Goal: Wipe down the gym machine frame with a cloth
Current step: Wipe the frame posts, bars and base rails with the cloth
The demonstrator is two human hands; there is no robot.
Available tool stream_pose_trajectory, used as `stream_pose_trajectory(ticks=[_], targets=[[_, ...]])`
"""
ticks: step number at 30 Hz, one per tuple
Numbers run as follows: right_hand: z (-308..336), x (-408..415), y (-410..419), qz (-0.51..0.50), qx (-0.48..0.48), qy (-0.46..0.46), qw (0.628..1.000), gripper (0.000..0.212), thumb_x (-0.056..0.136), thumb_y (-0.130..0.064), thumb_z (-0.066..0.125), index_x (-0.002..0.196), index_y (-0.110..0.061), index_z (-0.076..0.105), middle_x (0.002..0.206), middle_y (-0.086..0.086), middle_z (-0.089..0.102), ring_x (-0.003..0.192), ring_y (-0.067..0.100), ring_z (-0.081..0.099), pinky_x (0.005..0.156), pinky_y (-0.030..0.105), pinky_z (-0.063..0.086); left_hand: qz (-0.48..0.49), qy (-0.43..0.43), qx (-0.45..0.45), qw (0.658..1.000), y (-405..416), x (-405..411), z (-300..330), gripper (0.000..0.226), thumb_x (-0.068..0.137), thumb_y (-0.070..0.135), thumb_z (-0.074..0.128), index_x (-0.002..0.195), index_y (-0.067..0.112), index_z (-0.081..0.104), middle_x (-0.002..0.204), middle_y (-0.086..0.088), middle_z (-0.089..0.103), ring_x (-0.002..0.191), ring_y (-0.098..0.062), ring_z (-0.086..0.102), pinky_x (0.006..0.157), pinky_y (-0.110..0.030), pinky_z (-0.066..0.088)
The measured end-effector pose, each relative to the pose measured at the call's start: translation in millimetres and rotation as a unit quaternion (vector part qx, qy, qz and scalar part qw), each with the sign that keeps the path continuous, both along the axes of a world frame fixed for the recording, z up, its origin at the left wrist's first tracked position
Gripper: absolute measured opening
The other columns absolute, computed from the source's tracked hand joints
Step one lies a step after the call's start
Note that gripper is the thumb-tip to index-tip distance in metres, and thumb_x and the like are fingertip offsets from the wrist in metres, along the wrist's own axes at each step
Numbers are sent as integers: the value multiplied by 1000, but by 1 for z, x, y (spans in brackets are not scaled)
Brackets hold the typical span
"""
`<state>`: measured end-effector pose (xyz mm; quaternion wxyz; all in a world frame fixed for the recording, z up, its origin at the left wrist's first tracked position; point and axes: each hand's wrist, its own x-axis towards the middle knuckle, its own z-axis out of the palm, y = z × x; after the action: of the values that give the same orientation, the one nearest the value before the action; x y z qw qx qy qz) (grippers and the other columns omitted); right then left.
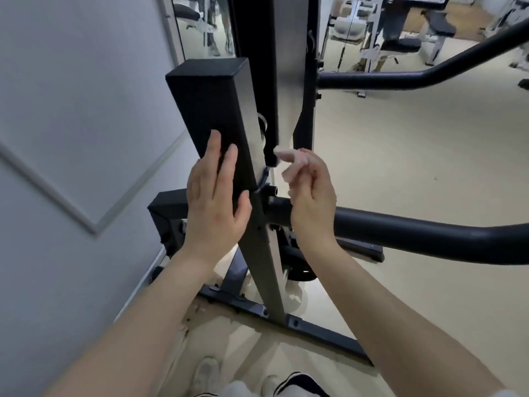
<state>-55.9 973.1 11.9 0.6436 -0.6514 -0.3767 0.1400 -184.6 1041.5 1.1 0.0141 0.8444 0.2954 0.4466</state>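
the gym machine frame (259,247) stands right in front of the person, close to a pale wall (74,116) on the left. its nearest part is a black square upright post (211,104) with a flat capped top, rising from a dark base bar (312,330) bolted across the beige floor (400,167).

the left hand (216,196) lies flat against the near face of the post, fingers straight and pointing up, thumb spread toward the post's right edge. it holds nothing.

the right hand (310,190) hovers just right of the post, in front of a round black padded arm (415,233) that runs off to the right. its fingers are loosely curled and blurred; whether they pinch anything cannot be told. no cloth shows in either hand.

a second black curved bar (429,73) reaches right higher up, and other gym equipment (400,30) stands at the far end of the room. white shoes (207,373) show at the bottom edge.
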Motion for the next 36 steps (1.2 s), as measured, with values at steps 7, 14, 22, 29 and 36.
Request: stream_pose_trajectory(ticks=[7,14,22,29,36], targets=[[4,-31,23,215,85,-128,965,53,103,-13,33,152,-9,12,159,-7,13,142,16,25,118,50,21,51,-4,-78,996,-3,-11,13,64,90,10,38,148,12,11,156,-12,9,143,-23,14,115,-45,25],[-10,-19,35,206,74,-168,961,58,101,-8,39,149,-12,7,158,2,5,148,15,4,121,42,12,13,-30,-200,979,-1,-15,18,76,82,11,44,144,30,5,154,11,2,79,-4,55,61,-3,40],[-38,-7,33,209,42,-152,965,55,97,-17,43,148,-13,24,151,12,31,141,25,29,113,49,31,-2,-44,-143,989,8,-23,16,68,83,14,44,144,27,18,154,3,18,118,-11,49,72,-5,43],[29,-17,69,167,155,-216,949,38,99,-43,42,131,-28,27,139,32,36,115,46,52,93,56,47,-5,-59,-24,998,29,-20,46,57,87,11,43,141,11,27,150,-12,21,141,-18,18,115,-18,14],[-4,-13,47,197,120,-232,945,30,100,-36,42,126,-29,29,124,30,45,111,25,56,88,38,52,-26,-55,-11,998,37,-14,42,52,89,7,40,140,3,34,150,-14,20,142,-30,17,116,-16,12]])
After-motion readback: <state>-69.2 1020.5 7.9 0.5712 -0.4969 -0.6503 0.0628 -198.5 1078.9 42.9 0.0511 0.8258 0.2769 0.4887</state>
